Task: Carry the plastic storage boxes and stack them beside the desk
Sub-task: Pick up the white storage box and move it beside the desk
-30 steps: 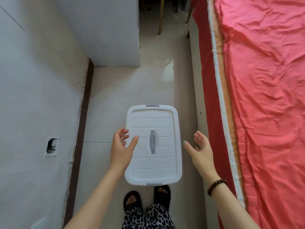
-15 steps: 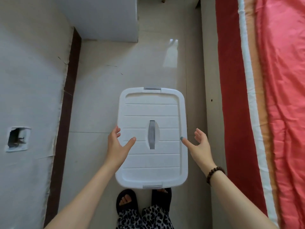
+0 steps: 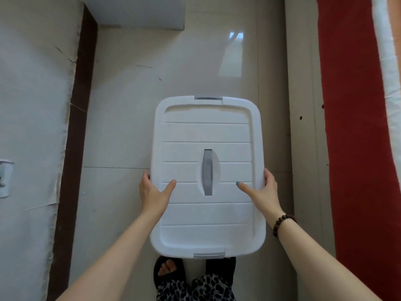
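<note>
The white plastic box point(image 3: 206, 131), its lid on, sits in the middle of a narrow strip of tiled floor point(image 3: 130, 127), just ahead of the person's black slippers point(image 3: 168, 270); from above I cannot tell whether it rests on the tiles or hangs just over them. The left hand point(image 3: 155, 193) grips the lid's left edge, thumb laid flat on top and the other fingers curled round the rim, mostly hidden. The right hand point(image 3: 263, 193), with a bead bracelet point(image 3: 282, 223) at the wrist, grips the right edge the same way, thumb pointing inward toward the grey handle point(image 3: 207, 172) sunk in the lid. Grey latches show at the far end point(image 3: 208, 97) and the near end point(image 3: 208, 255). The passage is tight: on the left a pale wall point(image 3: 32, 105) with a dark baseboard point(image 3: 73, 148), on the right the beige side panel point(image 3: 303, 127) of a bed draped with a red cover point(image 3: 351, 127), near the right hand. Ahead, a white wall corner point(image 3: 138, 11) juts into the floor strip from the left.
</note>
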Action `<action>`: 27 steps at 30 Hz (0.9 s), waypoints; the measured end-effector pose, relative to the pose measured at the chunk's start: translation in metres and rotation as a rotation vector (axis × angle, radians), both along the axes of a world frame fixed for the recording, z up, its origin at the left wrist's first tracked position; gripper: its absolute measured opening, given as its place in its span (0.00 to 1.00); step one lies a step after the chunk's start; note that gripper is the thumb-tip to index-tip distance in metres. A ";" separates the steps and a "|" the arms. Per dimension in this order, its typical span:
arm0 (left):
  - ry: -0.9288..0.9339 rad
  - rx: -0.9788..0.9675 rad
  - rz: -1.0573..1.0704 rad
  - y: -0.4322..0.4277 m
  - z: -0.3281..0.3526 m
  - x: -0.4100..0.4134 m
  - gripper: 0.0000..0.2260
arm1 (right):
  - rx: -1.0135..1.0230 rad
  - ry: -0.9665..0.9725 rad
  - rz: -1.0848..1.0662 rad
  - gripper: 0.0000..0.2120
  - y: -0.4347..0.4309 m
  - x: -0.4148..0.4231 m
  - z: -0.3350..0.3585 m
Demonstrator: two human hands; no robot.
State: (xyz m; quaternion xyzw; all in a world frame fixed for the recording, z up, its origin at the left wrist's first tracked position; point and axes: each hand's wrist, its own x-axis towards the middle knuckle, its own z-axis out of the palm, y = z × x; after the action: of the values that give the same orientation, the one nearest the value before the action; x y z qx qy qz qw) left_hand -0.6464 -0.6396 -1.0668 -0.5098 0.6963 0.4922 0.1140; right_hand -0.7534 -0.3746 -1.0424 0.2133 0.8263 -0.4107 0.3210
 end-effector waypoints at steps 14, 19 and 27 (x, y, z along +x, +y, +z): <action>-0.030 -0.178 0.136 0.010 -0.022 -0.002 0.36 | 0.110 0.075 -0.041 0.50 -0.003 0.007 -0.027; -0.006 -0.144 0.186 0.000 0.007 0.008 0.33 | 0.091 0.096 -0.040 0.48 -0.010 0.012 0.004; 0.055 -0.137 0.196 -0.044 0.116 0.018 0.30 | 0.087 0.175 -0.013 0.47 -0.054 0.021 0.116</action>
State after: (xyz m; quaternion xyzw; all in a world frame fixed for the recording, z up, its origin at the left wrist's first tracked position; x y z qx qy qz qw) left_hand -0.6284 -0.6839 -0.9505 -0.5681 0.6781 0.4662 0.0111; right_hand -0.7322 -0.4288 -0.9267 0.1955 0.8670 -0.3935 0.2353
